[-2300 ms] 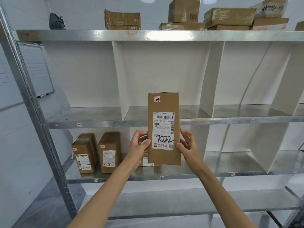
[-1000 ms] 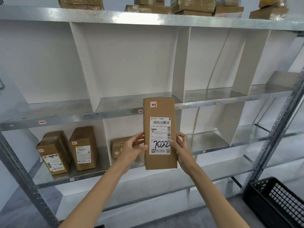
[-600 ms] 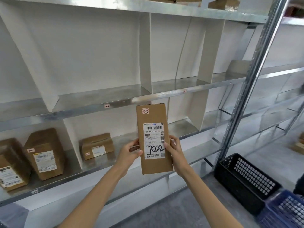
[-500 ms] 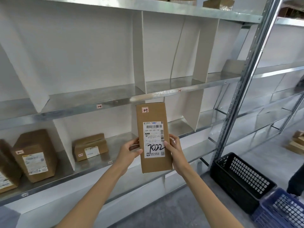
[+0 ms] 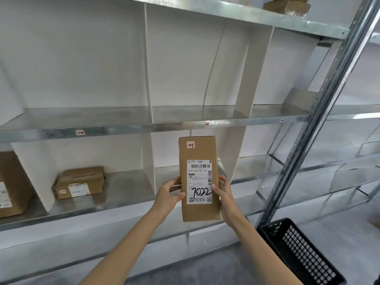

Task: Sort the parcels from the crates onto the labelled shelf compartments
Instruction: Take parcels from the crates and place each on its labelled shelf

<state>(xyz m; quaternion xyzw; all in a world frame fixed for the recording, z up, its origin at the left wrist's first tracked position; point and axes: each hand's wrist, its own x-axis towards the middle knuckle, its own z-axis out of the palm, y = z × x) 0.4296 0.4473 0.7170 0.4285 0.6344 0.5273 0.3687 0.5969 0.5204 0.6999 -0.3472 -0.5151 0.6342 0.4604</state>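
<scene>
Since a moment ago you've swung right along the shelf (image 5: 127,127); the parcel (image 5: 198,179) stays upright before its lower compartments, fingers of your left hand (image 5: 168,197) and right hand (image 5: 225,194) grasping its sides. One small box (image 5: 80,183) sits shelved; yours isn't placed yet.

Tall brown cardboard parcel (image 5: 199,178): the small red-bordered sticker (image 5: 190,144) by its top edge is handwritten "2-3". The white shipping label (image 5: 199,188) below has a blue "EMS" logo, a barcode, what looks like 159-159-L02-130 in print, and "7022" scrawled in black marker. On the front edge of the grey metal shelf (image 5: 144,127), the little tag (image 5: 80,132) says "1-2". The next tag (image 5: 207,124) to the right is too blurry to read, tbh.
</scene>
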